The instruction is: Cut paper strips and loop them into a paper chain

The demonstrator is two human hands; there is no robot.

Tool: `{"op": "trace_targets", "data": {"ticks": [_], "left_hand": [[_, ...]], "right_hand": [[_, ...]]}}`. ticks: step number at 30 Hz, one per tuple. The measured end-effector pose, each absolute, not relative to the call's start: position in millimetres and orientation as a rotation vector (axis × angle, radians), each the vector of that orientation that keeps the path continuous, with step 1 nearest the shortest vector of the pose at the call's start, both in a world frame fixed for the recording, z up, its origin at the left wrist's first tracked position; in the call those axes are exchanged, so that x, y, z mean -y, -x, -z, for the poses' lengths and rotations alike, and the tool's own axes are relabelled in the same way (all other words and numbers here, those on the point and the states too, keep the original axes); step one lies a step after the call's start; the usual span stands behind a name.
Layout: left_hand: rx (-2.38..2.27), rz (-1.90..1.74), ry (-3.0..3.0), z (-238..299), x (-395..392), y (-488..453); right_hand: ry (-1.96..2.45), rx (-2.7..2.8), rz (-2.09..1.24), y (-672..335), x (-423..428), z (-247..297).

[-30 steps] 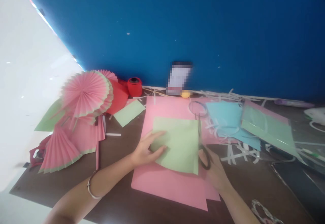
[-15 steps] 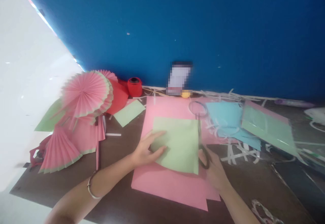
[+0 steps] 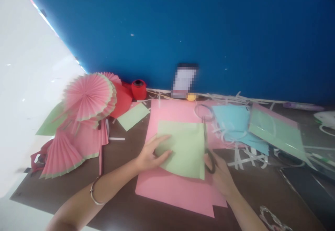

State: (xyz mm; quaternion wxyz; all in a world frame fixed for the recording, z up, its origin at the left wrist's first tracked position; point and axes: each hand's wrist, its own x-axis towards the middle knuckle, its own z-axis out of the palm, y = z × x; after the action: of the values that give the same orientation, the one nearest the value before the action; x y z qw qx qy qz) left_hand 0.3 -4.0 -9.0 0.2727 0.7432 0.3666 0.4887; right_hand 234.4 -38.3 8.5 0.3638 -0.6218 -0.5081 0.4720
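Note:
A light green sheet of paper lies over larger pink paper in front of me. My left hand rests at the green sheet's left side, thumb and a finger spread apart on top; its other fingers are hard to make out. In my right hand is a pair of scissors, held by the dark handle loops. The blades point away from me along the green sheet's right edge, blurred, so I cannot tell how far apart they are.
Pleated pink fans with green rims are piled at left, near a red tape roll. A small green sheet lies close by. To the right are blue paper, white paper strips, a plastic-wrapped pack and a dark phone-like slab.

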Motion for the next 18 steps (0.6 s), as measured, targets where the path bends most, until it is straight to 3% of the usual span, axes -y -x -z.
{"op": "trace_targets", "data": {"ticks": [12, 18], "left_hand": [[-1.036, -1.343, -2.036, 7.1, 3.0, -0.7], [-1.344, -1.366, -1.869, 6.1, 1.4, 1.6]], "right_hand": [[1.591, 1.25, -1.192, -235.5, 37.4, -6.2], [1.409, 1.332, -1.198, -245.1, 35.5, -7.9]]}}
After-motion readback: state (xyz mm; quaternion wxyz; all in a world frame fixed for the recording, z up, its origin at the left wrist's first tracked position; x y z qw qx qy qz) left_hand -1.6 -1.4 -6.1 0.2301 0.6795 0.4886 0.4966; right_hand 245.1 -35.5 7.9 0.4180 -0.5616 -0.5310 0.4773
